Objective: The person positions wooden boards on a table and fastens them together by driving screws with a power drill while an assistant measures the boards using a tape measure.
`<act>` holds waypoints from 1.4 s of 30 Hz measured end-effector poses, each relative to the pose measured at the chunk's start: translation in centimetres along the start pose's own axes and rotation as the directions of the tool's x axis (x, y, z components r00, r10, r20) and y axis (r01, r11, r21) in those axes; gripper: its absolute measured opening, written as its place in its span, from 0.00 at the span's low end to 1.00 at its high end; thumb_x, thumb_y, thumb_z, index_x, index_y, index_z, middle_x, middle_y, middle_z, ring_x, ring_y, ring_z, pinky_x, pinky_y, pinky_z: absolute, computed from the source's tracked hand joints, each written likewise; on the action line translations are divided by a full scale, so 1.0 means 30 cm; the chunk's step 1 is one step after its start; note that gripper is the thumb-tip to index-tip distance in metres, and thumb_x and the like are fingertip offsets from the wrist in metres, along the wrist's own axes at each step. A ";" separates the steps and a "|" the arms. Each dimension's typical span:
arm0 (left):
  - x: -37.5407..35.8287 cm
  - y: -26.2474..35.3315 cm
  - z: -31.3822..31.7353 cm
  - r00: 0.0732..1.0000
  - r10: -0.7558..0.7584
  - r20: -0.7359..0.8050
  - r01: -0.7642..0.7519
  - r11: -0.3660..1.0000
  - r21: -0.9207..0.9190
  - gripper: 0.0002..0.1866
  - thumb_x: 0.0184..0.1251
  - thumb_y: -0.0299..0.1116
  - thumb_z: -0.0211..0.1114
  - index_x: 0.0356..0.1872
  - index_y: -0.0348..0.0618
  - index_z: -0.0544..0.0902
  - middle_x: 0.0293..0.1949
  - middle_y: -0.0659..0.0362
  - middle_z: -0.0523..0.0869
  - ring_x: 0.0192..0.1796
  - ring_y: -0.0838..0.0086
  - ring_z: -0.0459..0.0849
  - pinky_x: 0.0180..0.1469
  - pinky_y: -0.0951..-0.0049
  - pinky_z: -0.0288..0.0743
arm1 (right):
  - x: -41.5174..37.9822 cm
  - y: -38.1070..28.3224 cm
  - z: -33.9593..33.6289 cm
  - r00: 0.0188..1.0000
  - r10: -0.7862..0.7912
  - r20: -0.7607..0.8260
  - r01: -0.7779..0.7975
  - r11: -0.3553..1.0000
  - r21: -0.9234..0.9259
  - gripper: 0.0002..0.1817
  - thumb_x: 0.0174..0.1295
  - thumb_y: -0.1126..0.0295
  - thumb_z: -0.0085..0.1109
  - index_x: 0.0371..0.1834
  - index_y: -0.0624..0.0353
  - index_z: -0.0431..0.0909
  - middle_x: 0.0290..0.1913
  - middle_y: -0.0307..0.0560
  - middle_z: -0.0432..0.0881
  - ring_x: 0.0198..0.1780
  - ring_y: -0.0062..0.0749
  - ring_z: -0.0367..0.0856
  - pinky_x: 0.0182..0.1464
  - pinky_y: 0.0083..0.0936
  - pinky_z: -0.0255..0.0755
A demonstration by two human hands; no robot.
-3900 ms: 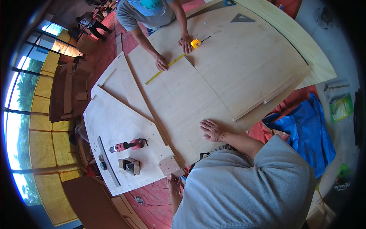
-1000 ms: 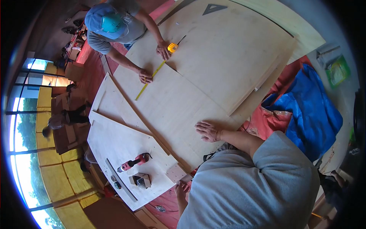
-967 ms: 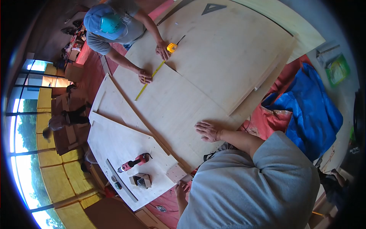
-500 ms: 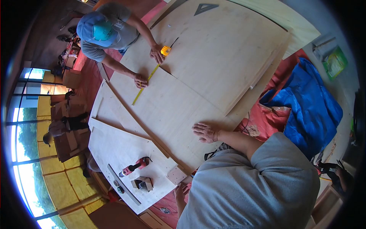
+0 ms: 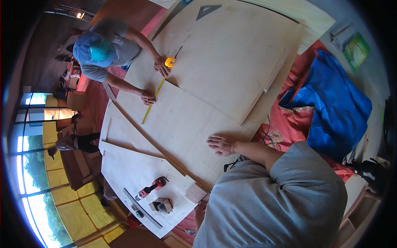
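Observation:
My right hand [image 5: 221, 145] lies flat on the pale plywood sheet [image 5: 198, 128], palm down with its fingers apart and holding nothing. By the lower corner of the work surface, next to a small wooden block [image 5: 194, 193], my left hand [image 5: 201, 208] shows only in part; its fingers are mostly hidden under the edge. Across the sheet, a co-worker in a cap [image 5: 89, 49] has both hands on a yellow tape measure [image 5: 169, 62], whose blade [image 5: 159, 89] lies extended over the plywood.
A red drill [image 5: 152, 188], a small open box [image 5: 161, 205] and a metal straightedge [image 5: 142, 208] lie on the lower white board [image 5: 124, 165]. Wooden strips [image 5: 144, 134] cross the surface. A triangle square [image 5: 207, 11] is at the top. Blue tarp [image 5: 339, 107] lies at right; another person [image 5: 66, 143] is at left.
The view has shifted slightly, moving the far part of the sheet left and the drill a little right and down. My left hand shows less than before. My right hand stays flat on the sheet.

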State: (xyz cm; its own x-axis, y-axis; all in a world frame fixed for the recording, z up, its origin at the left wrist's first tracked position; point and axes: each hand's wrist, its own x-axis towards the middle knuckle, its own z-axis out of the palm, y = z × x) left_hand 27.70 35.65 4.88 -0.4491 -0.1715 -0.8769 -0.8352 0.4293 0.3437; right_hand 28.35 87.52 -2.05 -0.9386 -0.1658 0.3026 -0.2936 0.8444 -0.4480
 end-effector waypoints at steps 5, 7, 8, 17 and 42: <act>0.008 0.064 -0.040 1.000 0.009 -0.002 -0.009 0.998 0.069 0.14 0.77 0.41 0.69 0.54 0.46 0.81 0.44 0.56 0.88 0.43 0.64 0.90 0.44 0.56 0.90 | -0.002 0.003 0.001 1.000 -0.002 -0.002 0.002 1.000 0.024 0.36 0.69 0.48 0.61 0.72 0.63 0.75 0.81 0.58 0.69 0.85 0.48 0.62 0.87 0.49 0.50; 0.006 0.094 -0.074 1.000 0.028 -0.007 -0.027 0.995 0.096 0.14 0.77 0.41 0.69 0.54 0.46 0.81 0.44 0.56 0.88 0.43 0.64 0.90 0.44 0.56 0.90 | -0.004 0.003 0.003 1.000 -0.008 0.015 0.008 0.999 0.036 0.36 0.69 0.48 0.61 0.73 0.63 0.74 0.82 0.59 0.68 0.85 0.50 0.61 0.87 0.49 0.49; 0.006 0.082 -0.062 0.999 0.047 0.004 -0.048 0.991 0.121 0.14 0.76 0.41 0.69 0.54 0.46 0.81 0.44 0.56 0.89 0.43 0.64 0.90 0.44 0.56 0.90 | -0.004 0.003 0.006 1.000 -0.004 0.011 0.003 0.999 0.037 0.36 0.69 0.48 0.61 0.73 0.63 0.74 0.82 0.59 0.68 0.85 0.50 0.61 0.87 0.49 0.49; -0.035 0.134 -0.144 0.998 0.049 -0.042 -0.041 0.984 0.174 0.13 0.75 0.40 0.70 0.53 0.46 0.82 0.44 0.57 0.89 0.43 0.65 0.91 0.44 0.57 0.90 | -0.001 0.013 0.023 0.999 -0.014 0.045 0.012 0.999 0.048 0.36 0.70 0.47 0.61 0.73 0.62 0.74 0.82 0.60 0.66 0.86 0.51 0.60 0.88 0.50 0.49; 0.016 -0.062 -0.014 1.000 -0.015 0.010 0.015 1.000 -0.023 0.12 0.70 0.37 0.73 0.50 0.47 0.86 0.42 0.58 0.91 0.43 0.67 0.92 0.45 0.58 0.90 | 0.019 -0.013 -0.036 0.999 -0.038 0.003 0.038 0.999 0.028 0.34 0.68 0.49 0.62 0.69 0.63 0.78 0.79 0.57 0.72 0.83 0.48 0.65 0.86 0.48 0.52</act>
State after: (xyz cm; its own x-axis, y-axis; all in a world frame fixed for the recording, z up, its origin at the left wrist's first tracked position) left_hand 28.89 34.39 3.96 -0.4332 -0.1689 -0.8853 -0.8491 0.4058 0.3380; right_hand 28.12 87.65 -0.78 -0.9273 -0.1998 0.3166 -0.3343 0.8227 -0.4598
